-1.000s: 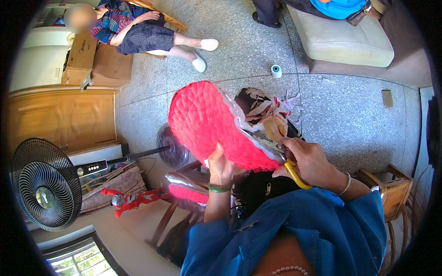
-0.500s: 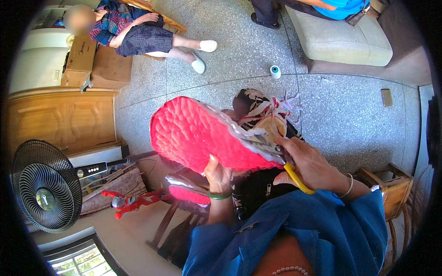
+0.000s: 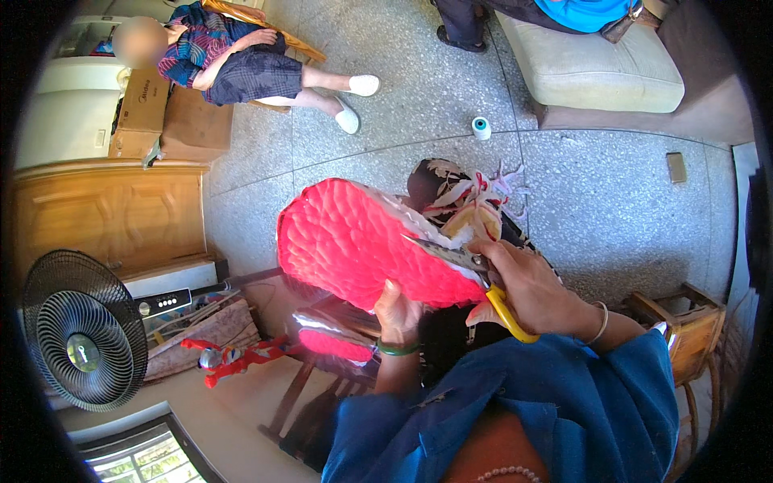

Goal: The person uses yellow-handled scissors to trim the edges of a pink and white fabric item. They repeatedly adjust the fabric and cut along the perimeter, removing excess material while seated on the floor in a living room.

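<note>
My left hand [image 3: 396, 314] pinches the lower edge of a red quilted pad [image 3: 346, 237], thumb on its face and fingers behind it. The pad is rounded at its left end and narrows to the right, with a pale strip along its far edge. Yellow-handled scissors [image 3: 507, 314] are in my right hand [image 3: 531, 286]. Their dark blades lie along the pad's far right edge, pointing left; I cannot tell how far apart they are. Behind them, white and red fabric strips [image 3: 475, 189] and a cream piece [image 3: 475, 221] rest on my dark patterned lap.
A smaller red padded piece [image 3: 334, 342] lies beyond my left forearm, near a red toy figure [image 3: 233, 360]. A black fan [image 3: 84, 330] stands at left, a wooden stool [image 3: 684, 330] at right. A thread spool [image 3: 481, 128] is on the floor; a person [image 3: 250, 72] sits far left.
The pad and my left hand have shifted a little right and nearer me. The scissor blades now show over the pad's edge; before, they were mostly hidden.
</note>
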Tool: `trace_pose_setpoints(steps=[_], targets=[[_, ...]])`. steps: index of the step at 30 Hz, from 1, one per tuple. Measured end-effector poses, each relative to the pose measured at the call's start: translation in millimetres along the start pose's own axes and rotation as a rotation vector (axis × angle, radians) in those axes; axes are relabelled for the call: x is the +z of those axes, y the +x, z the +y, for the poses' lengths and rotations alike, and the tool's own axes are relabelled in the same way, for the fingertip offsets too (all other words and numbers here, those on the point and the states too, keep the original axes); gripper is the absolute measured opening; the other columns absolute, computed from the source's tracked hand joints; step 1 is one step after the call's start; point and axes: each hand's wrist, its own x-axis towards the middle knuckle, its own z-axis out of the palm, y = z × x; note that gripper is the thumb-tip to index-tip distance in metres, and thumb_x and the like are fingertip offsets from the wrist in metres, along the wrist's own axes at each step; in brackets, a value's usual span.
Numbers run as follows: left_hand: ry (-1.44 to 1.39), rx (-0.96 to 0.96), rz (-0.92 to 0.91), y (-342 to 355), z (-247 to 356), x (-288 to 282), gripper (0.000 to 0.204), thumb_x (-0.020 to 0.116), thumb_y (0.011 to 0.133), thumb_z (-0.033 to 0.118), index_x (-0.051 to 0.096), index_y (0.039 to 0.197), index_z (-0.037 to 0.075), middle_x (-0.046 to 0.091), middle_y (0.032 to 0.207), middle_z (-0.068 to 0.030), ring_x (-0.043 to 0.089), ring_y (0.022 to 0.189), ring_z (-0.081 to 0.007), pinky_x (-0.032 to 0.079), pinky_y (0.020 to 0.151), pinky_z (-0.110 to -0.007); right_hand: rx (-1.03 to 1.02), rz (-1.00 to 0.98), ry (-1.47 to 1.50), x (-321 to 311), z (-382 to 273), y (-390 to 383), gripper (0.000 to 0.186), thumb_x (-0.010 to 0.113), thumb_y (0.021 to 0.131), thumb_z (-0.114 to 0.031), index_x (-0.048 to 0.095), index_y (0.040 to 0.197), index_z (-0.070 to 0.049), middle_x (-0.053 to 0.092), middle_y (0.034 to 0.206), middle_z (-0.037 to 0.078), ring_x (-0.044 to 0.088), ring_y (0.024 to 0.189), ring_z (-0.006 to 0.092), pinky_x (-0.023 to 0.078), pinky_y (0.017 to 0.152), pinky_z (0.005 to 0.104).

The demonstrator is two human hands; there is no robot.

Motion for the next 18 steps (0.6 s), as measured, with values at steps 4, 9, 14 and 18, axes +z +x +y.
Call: trace_pose_setpoints(steps=[4, 9, 14, 18], targets=[[-0.065, 0.024, -0.009, 1, -3, -6, 0.047, 0.063, 0.084, 0.021, 0.045, 0.121, -0.001, 0.058, 0.11, -0.0196, 0.059, 0.098, -0.0325, 0.052, 0.084, -0.043, 0.01, -0.019, -0.037, 0, -1, -3, 0.073, 0.075, 0.066, -0.044, 0.043, 0.114, 0.001, 0.051, 0.078, 0.011, 0.054, 0.062, 0.0259, 0.044, 0.056, 0.0373], [-0.164, -0.002, -0.073, 4, -5, -10, 0.044, 0.062, 0.084, 0.016, 0.046, 0.121, -0.002, 0.058, 0.11, -0.0202, 0.059, 0.1, -0.0324, 0.051, 0.087, -0.044, 0.026, -0.032, -0.106, 3, -1, -8, 0.069, 0.077, 0.065, -0.042, 0.046, 0.109, 0.002, 0.053, 0.074, 0.01, 0.055, 0.06, 0.0234, 0.045, 0.055, 0.0356], [-0.177, -0.025, -0.065, 6, -6, -15, 0.049, 0.065, 0.082, 0.014, 0.044, 0.124, -0.002, 0.056, 0.114, -0.0207, 0.057, 0.104, -0.0327, 0.049, 0.091, -0.045, -0.04, 0.064, -0.031, 13, 3, -11, 0.065, 0.077, 0.066, -0.041, 0.049, 0.105, 0.003, 0.055, 0.071, 0.01, 0.056, 0.06, 0.0223, 0.046, 0.054, 0.0329], [-0.029, -0.056, -0.065, 6, -5, -24, 0.065, 0.072, 0.077, 0.021, 0.04, 0.131, 0.003, 0.05, 0.128, -0.0113, 0.048, 0.117, -0.0272, 0.035, 0.103, -0.044, 0.013, 0.034, 0.009, 15, 2, -14, 0.067, 0.077, 0.066, -0.041, 0.048, 0.107, 0.003, 0.055, 0.073, 0.01, 0.056, 0.062, 0.0237, 0.047, 0.057, 0.0334]])
